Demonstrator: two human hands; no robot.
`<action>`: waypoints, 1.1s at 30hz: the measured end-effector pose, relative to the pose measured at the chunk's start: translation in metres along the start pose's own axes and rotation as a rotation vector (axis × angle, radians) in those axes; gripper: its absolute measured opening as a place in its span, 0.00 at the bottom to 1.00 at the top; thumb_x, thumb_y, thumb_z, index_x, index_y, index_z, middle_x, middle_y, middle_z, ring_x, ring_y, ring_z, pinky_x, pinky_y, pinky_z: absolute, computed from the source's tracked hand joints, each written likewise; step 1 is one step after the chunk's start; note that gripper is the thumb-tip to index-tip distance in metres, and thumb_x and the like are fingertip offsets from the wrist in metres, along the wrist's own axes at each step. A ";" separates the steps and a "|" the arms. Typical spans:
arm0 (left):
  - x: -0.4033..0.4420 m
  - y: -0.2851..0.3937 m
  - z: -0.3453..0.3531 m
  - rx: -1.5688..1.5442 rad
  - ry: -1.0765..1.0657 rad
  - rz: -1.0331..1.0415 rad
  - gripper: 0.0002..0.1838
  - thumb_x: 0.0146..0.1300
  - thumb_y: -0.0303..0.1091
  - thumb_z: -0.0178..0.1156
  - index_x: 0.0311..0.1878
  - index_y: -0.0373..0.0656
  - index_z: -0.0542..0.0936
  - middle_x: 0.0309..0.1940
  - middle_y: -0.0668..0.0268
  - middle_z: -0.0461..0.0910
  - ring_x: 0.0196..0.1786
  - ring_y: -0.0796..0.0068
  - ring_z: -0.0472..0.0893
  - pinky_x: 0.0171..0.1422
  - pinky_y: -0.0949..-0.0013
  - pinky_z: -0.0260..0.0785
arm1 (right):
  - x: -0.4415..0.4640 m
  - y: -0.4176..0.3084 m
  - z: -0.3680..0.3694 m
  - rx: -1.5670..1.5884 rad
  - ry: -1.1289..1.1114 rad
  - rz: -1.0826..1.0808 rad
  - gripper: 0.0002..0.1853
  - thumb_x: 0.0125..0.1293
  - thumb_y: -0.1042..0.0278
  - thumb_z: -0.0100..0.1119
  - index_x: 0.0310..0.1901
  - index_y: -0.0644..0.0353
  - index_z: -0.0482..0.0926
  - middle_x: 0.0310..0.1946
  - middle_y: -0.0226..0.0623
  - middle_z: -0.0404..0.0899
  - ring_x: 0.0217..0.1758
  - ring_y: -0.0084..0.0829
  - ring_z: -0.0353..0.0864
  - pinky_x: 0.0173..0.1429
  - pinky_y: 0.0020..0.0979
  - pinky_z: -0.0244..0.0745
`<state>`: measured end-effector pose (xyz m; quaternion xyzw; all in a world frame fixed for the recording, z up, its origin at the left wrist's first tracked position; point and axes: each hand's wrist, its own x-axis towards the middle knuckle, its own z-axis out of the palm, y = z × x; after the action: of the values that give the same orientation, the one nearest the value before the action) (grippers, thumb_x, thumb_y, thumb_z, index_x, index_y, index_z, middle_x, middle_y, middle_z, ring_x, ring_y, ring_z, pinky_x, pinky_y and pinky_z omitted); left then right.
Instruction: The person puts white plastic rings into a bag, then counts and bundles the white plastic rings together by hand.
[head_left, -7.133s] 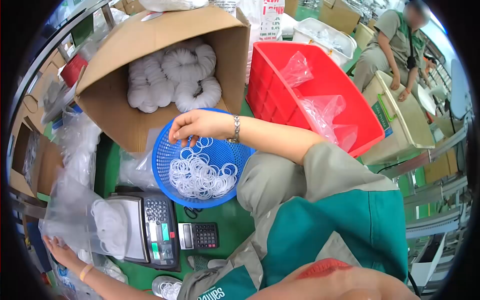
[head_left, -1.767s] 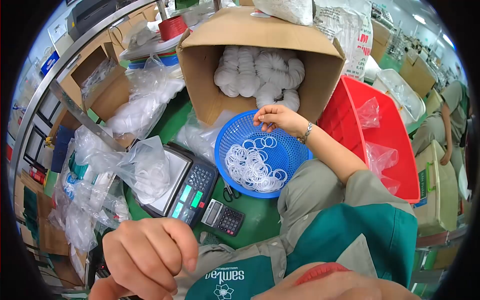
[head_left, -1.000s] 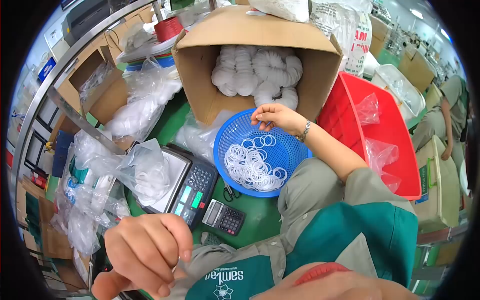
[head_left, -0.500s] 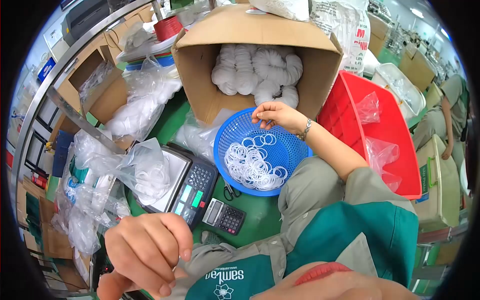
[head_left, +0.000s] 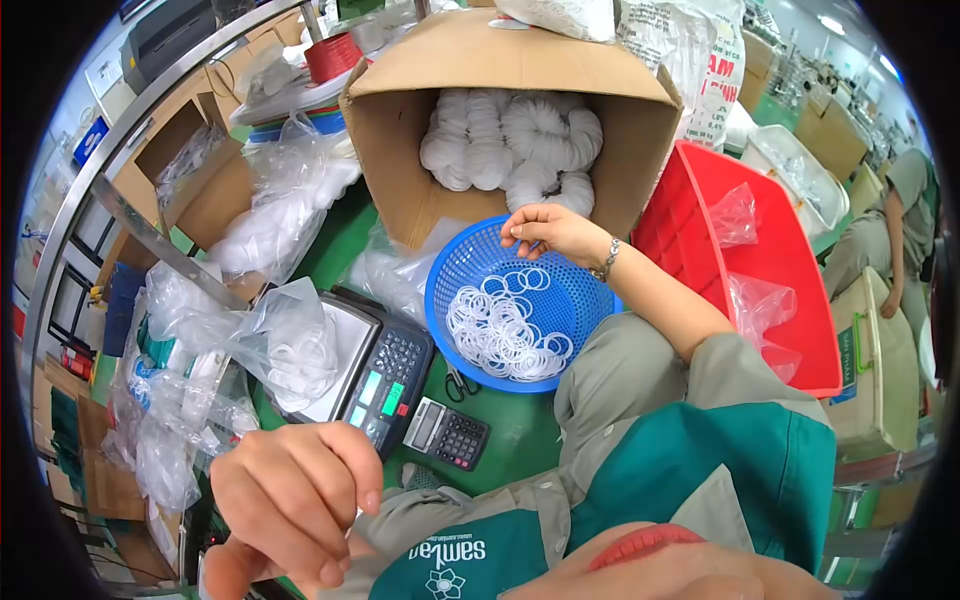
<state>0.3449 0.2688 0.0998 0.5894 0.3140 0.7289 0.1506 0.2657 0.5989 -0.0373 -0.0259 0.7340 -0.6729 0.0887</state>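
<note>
Close to the camera at lower left is my left hand (head_left: 295, 495), its fingers curled and no object visible in it. My right hand (head_left: 550, 233) hangs over the upper edge of the blue basket (head_left: 590, 340), fingers loosely bent and apart, holding nothing. White rings (head_left: 500, 330) lie in a pile in that basket. Beside it stands a digital scale (head_left: 385, 385), with a clear bag of white pieces (head_left: 300, 350) on its pan. A calculator (head_left: 447, 434) and black scissors (head_left: 461, 384) lie on the green floor.
Behind the basket, an open cardboard box (head_left: 510, 50) holds bundled white rings. A red crate (head_left: 690, 240) with clear bags stands at right. Plastic bags (head_left: 180, 400) and a metal rail (head_left: 60, 240) are at left. A co-worker's arm (head_left: 893, 240) shows at far right.
Since the oldest frame the view has swung left, and my left hand has left the clear bag and come up near the camera. Over the last second almost nothing has moved.
</note>
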 end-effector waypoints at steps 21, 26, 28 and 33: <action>0.002 -0.014 0.016 0.053 0.214 0.007 0.24 0.58 0.49 0.54 0.11 0.45 0.70 0.05 0.72 0.67 0.07 0.82 0.59 0.30 0.75 0.62 | -0.003 0.002 -0.011 0.074 0.031 -0.073 0.07 0.61 0.67 0.51 0.36 0.59 0.74 0.32 0.28 0.77 0.29 0.16 0.73 0.31 0.19 0.70; 0.002 -0.019 0.014 0.052 0.270 0.010 0.23 0.57 0.49 0.56 0.12 0.46 0.68 0.05 0.72 0.64 0.10 0.82 0.58 0.28 0.75 0.58 | -0.009 0.000 -0.010 0.078 0.039 -0.100 0.06 0.59 0.69 0.51 0.36 0.60 0.75 0.30 0.29 0.77 0.29 0.17 0.74 0.31 0.19 0.70; 0.003 -0.022 0.014 0.043 0.275 0.016 0.23 0.57 0.49 0.56 0.12 0.46 0.68 0.06 0.72 0.64 0.11 0.81 0.59 0.27 0.75 0.58 | -0.012 -0.003 -0.011 0.078 0.043 -0.103 0.06 0.59 0.69 0.51 0.35 0.60 0.75 0.30 0.29 0.77 0.29 0.17 0.74 0.31 0.19 0.70; 0.006 -0.025 0.014 0.056 0.280 -0.020 0.24 0.58 0.49 0.55 0.12 0.46 0.68 0.06 0.71 0.64 0.12 0.81 0.59 0.29 0.74 0.58 | -0.012 -0.002 -0.015 0.087 0.050 -0.105 0.06 0.59 0.70 0.51 0.35 0.60 0.75 0.30 0.28 0.77 0.29 0.17 0.74 0.31 0.19 0.70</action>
<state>0.3531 0.2958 0.0899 0.4827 0.3584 0.7933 0.0961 0.2750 0.6152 -0.0333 -0.0438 0.7036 -0.7083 0.0361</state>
